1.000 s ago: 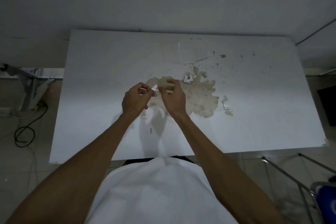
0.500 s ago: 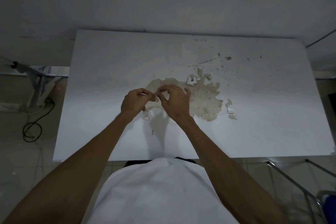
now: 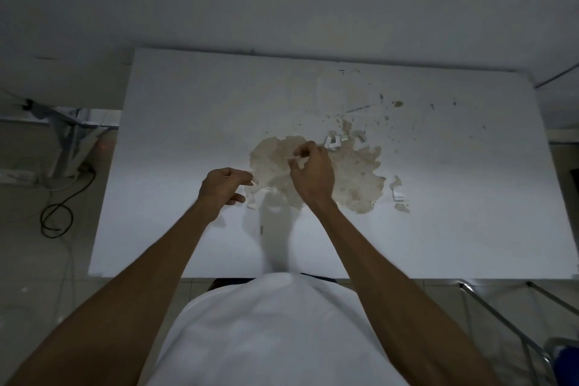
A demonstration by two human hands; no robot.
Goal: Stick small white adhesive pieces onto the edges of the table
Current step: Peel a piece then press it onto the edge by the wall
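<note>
A white table (image 3: 175, 122) fills the middle of the view, with a large brown patch (image 3: 354, 178) where its surface has peeled. My left hand (image 3: 224, 186) hovers left of the patch, pinching a small white adhesive piece (image 3: 253, 182) at its fingertips. My right hand (image 3: 311, 174) is over the patch, thumb and forefinger pinched on a thin white strip (image 3: 293, 159). Loose white pieces lie near the patch's top (image 3: 333, 142), at its right (image 3: 398, 193) and below my left hand (image 3: 253, 205).
A metal stand (image 3: 67, 138) and a black cable (image 3: 58, 213) are on the floor to the left. A metal frame (image 3: 501, 316) stands at the lower right. A pale wall runs behind the table's far edge.
My hands were together over the patch's left edge; they have pulled apart, the left moving left and down, the right staying over the patch. Each now holds a separate white bit.
</note>
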